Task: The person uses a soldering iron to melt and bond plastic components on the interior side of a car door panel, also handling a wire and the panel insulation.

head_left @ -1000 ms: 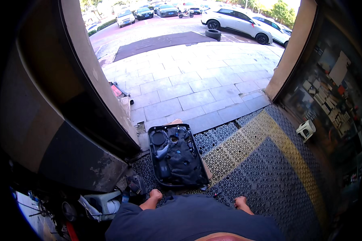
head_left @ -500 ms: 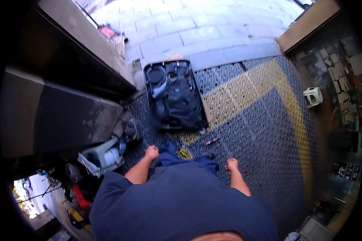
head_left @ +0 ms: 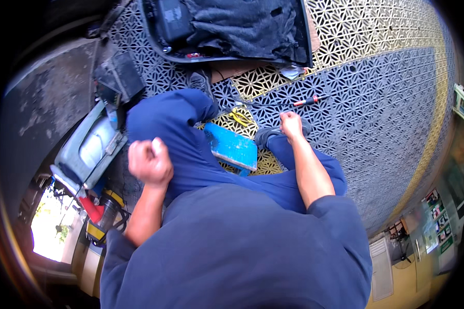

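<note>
My left hand (head_left: 150,162) is curled into a fist, raised above my left thigh; nothing shows in it. My right hand (head_left: 291,124) is closed too, just above my right shoe, with no object visible in it. Between my legs stands a low blue stool (head_left: 233,146), worn along its edge. Yellow-handled pliers (head_left: 238,117) lie on the mat beyond the stool. Farther right lies a slim red and black tool (head_left: 309,101) with a thin tip; a dark cord appears to run from it. Neither hand touches these things.
A large black shell lined with wrinkled dark fabric (head_left: 242,31) lies ahead on cardboard (head_left: 242,70). At left are a dark box (head_left: 119,77), a grey-green case (head_left: 90,149) and a yellow and black tool (head_left: 100,221). A perforated mat (head_left: 376,118) covers the floor.
I have moved forward and lower, so the black shell appears nearer. My left fist has risen above my thigh; my right hand has moved forward over my shoe. The blue stool now shows.
</note>
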A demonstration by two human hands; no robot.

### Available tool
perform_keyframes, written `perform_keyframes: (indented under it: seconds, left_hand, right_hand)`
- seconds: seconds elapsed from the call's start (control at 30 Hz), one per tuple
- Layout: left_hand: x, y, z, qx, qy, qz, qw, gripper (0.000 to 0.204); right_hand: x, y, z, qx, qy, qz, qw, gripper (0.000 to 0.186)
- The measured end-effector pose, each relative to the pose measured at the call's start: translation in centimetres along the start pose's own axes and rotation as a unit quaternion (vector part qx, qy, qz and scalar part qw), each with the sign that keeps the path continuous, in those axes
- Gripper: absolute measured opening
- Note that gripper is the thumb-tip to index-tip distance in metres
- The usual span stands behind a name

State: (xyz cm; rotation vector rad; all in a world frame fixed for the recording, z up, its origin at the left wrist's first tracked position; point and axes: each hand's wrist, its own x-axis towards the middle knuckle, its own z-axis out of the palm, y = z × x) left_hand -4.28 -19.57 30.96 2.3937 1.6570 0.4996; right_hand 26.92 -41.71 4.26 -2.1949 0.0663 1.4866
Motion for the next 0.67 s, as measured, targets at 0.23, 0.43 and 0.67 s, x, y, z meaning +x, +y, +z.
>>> perform_keyframes:
  seconds: [0.23,0.43,0.67]
  left_hand:
    - [-3.1,-1.8,3.0,-0.092,0.083,0.038,0.992,0.017]
    - [-4.3,-2.9,1.0,-0.166,0.052,0.070,0.982,0.008]
    - [-2.6,-5.9,2.4,-0.327,0.020,0.130,0.936,0.017]
  right_hand:
    - [12.6,3.9,5.6,0.055,0.188,0.126,0.972,0.028]
    - [12.0,6.5,8.6,-0.002,0.173,-0.008,0.985,0.020]
    - [9.9,3.6,8.5,0.036,0.105,-0.020,0.994,0.015]
